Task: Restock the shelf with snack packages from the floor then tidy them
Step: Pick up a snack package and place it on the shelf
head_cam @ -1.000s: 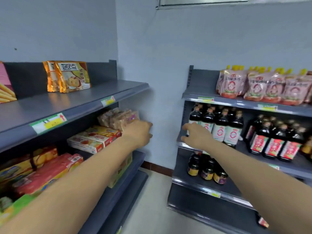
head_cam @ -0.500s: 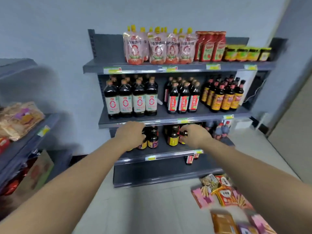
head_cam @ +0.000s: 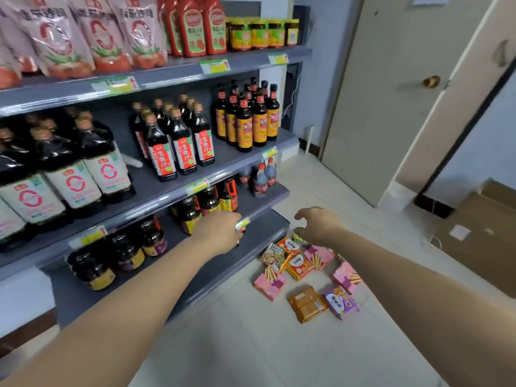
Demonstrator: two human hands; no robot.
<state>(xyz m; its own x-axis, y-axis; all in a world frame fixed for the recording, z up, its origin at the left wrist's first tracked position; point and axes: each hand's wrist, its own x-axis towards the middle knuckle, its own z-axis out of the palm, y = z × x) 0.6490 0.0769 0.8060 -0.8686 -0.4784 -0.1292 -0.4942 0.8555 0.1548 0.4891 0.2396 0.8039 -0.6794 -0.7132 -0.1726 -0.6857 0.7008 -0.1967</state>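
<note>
Snack packages (head_cam: pixel 307 275): loose pile on the tiled floor (head_cam: pixel 251 344), just beside the right end of the grey shelf (head_cam: pixel 223 263) at its base. The pile includes pink boxes (head_cam: pixel 269 283) showing biscuit sticks, orange packs (head_cam: pixel 298 265), one brown-orange pack (head_cam: pixel 307 304) and one purple pack (head_cam: pixel 340 301). None is lifted. Left grip (head_cam: pixel 216 233): arm stretched out, hovering before the edge of a lower shelf board, near a price tag (head_cam: pixel 242 223). Its fingers curl out of sight, so whether it holds anything cannot be told. Right grip (head_cam: pixel 318 223): wide, fingers spread and loosely curved, holding nothing, above the far end of the pile. Shelf stock: dark sauce bottles (head_cam: pixel 178 146) on the middle tiers, squat jars (head_cam: pixel 125 252) below, red pouches (head_cam: pixel 95 34) on top. Also present: a closed door (head_cam: pixel 377 107) and a cardboard box (head_cam: pixel 480 238) at right.
</note>
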